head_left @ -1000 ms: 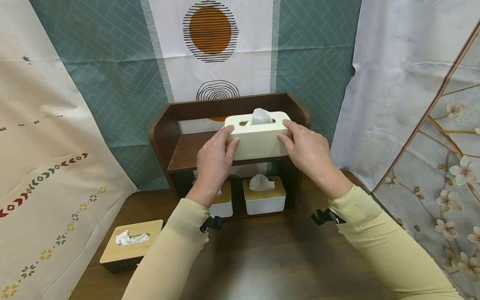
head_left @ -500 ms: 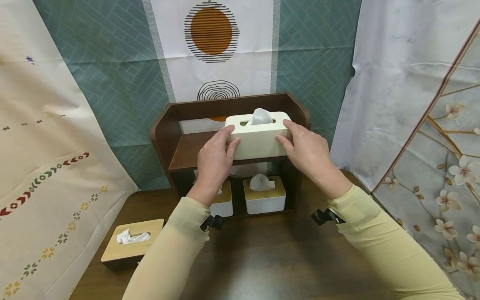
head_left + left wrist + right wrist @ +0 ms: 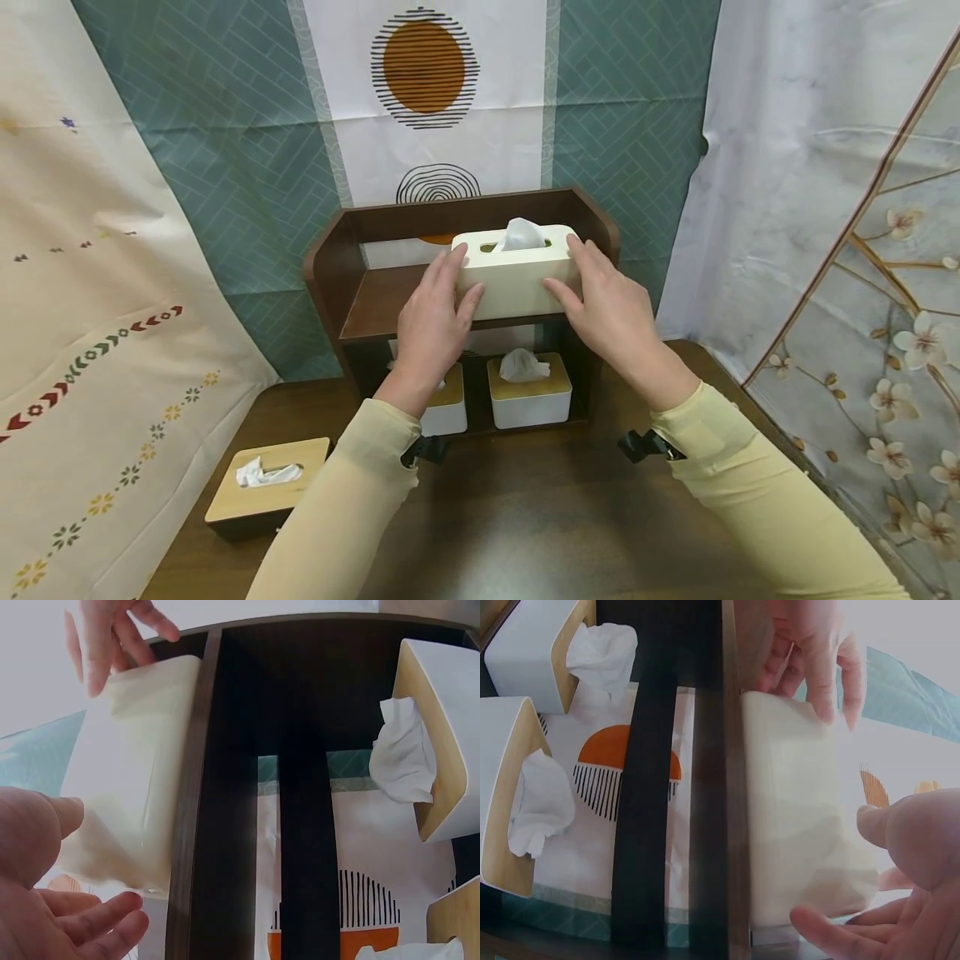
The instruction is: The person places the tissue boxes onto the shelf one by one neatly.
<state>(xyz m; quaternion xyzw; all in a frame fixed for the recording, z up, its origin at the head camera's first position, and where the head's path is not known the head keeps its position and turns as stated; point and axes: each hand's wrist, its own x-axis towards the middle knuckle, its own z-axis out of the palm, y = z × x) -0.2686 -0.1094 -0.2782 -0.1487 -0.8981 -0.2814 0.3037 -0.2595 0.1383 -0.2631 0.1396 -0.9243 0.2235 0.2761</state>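
Note:
A cream tissue box [image 3: 510, 279] with a white tissue sticking out of its top slot stands on the right part of the upper level of a dark brown shelf [image 3: 386, 296]. At its left end is my left hand [image 3: 429, 329], fingers loosely extended along the edge and thumb spread before the front face. My right hand [image 3: 611, 304] flanks the right end likewise, thumb pointing inward. In the right wrist view, the right thumb [image 3: 874, 825] stands off the cream box's front. Fingers of the left hand [image 3: 45, 877] lie just past the box's end in the left wrist view.
On the lower shelf level sit two white tissue boxes with wooden lids, a right one [image 3: 531, 400] and a left one [image 3: 446, 412] partly behind my left arm. A wood-topped dark tissue box [image 3: 266, 483] lies on the table [image 3: 517, 517] at left. Printed cloths hang around.
My fingers have straightened and loosened at both ends of the cream tissue box, and the right thumb has shifted left across its front. The box keeps its place on the shelf.

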